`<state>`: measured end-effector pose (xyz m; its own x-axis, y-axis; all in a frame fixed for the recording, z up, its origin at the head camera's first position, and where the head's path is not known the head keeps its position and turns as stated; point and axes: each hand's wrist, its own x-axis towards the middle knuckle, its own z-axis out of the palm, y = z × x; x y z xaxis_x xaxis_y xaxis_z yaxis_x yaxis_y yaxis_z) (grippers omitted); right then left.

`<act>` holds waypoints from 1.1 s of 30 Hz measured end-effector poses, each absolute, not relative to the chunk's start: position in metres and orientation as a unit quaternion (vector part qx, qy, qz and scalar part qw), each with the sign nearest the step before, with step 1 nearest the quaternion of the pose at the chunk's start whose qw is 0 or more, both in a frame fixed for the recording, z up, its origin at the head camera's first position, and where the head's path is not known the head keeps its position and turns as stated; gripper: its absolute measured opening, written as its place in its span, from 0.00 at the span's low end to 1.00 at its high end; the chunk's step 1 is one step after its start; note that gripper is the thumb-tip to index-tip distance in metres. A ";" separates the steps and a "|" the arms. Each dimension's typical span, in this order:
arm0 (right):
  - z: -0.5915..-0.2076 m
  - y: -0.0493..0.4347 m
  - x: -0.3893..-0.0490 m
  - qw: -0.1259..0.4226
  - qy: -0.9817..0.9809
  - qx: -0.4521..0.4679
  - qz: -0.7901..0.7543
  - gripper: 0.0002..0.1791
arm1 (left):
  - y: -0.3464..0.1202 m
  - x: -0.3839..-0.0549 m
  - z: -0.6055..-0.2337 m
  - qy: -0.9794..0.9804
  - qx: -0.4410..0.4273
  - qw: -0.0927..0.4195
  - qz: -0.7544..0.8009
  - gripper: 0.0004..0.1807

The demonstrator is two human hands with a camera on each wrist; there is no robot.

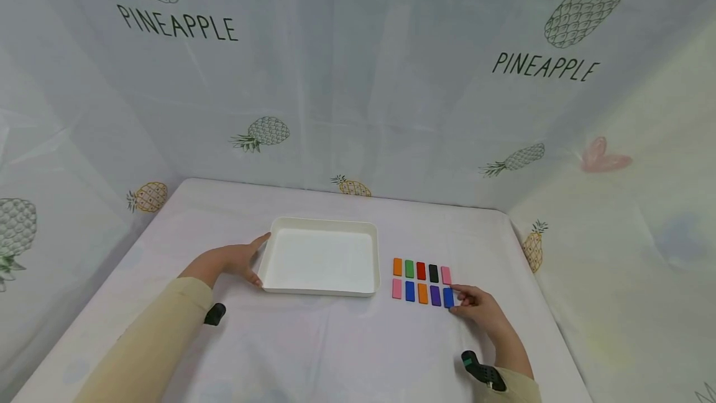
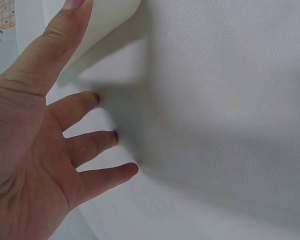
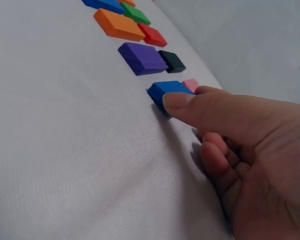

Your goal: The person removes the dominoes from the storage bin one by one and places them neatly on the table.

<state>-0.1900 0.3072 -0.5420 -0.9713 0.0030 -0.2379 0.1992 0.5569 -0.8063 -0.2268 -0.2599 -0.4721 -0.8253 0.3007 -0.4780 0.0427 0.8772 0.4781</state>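
A shallow white rectangular tray (image 1: pixel 319 294) lies on the table. My left hand (image 1: pixel 237 261) is at its left side, with thumb and fingers spread along the rim near the front corner. In the left wrist view the fingers of that hand (image 2: pixel 55 130) are nearly straight and nothing is gripped. To the right, my right hand (image 1: pixel 482 310) pinches a blue rectangular block (image 1: pixel 448 298) by its ends with thumb and index finger. The right wrist view has the thumb over one end of this blue block (image 3: pixel 165 89); the index fingertip is mostly hidden.
Two rows of coloured blocks stand right of the tray: a purple block (image 1: pixel 436 295) and a pink block (image 1: pixel 445 275) neighbour the pinched one. A black block (image 1: pixel 433 273) and several others sit farther left. Pineapple-printed cloth (image 1: pixel 363 79) hangs behind the white-covered table (image 1: pixel 313 353).
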 end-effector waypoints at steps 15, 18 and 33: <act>-0.540 0.308 -0.190 0.113 0.889 0.047 -0.441 0.29 | -0.257 -0.224 -0.471 0.929 0.085 0.281 0.226 0.69; -0.539 0.308 -0.190 0.114 0.890 0.047 -0.439 0.29 | -0.256 -0.224 -0.471 0.930 0.084 0.280 0.225 0.69; -0.540 0.308 -0.190 0.114 0.888 0.044 -0.444 0.29 | -0.259 -0.225 -0.473 0.932 0.086 0.277 0.216 0.69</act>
